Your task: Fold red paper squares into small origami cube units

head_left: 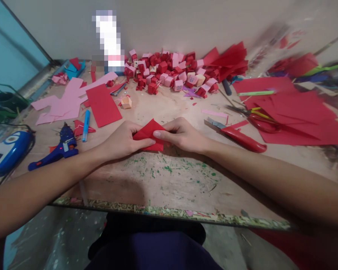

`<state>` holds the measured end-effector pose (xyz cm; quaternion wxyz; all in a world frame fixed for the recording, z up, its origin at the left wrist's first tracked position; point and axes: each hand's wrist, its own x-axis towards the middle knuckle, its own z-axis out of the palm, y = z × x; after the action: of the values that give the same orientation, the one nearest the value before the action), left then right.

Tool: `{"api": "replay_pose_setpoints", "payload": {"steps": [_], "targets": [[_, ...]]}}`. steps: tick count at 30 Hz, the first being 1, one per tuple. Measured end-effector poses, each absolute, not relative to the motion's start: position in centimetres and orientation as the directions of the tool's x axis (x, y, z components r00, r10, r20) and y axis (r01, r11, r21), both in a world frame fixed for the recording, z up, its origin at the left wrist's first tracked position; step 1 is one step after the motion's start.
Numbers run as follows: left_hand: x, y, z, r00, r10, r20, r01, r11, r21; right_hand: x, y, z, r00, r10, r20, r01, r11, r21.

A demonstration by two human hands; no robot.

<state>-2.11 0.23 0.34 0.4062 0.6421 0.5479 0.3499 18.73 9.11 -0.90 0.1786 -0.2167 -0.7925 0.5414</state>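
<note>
Both my hands meet at the middle of a worn wooden table (169,180) on a folded piece of red paper (148,132). My left hand (124,140) is closed, its thumb pressing along the paper's lower left edge. My right hand (180,134) pinches the paper's right side with thumb and fingers. The paper lies low over the tabletop, its peak pointing away from me.
A pile of small red and pink paper cubes (169,71) lies at the back. Red sheets (293,108) cover the right, pink sheets (64,101) the left. A red cutter (239,137), scissors (256,114), a blue glue gun (59,148) and a blue pen (86,125) lie around.
</note>
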Motion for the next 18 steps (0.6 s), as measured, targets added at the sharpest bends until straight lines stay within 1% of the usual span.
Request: {"api": "replay_pose_setpoints", "payload": {"steps": [8,14,18], "targets": [[-2.18,0.28,0.32,0.137,0.991,0.004,0.427,-0.063,0.902,18.68,9.15,-0.85,-0.831,0.553,0.048,0.144,0.299,-0.943],[-2.22,0.33,0.14,0.147,0.989,0.003,0.457,-0.071,0.887,18.59,9.20,-0.82,-0.843,0.530,0.093,0.102,0.327,-0.940],[-2.12,0.31,0.58,0.099,0.995,0.004,0.477,-0.051,0.878,18.59,9.38,-0.75,-0.828,0.550,0.107,0.082,0.308,-0.948]]}}
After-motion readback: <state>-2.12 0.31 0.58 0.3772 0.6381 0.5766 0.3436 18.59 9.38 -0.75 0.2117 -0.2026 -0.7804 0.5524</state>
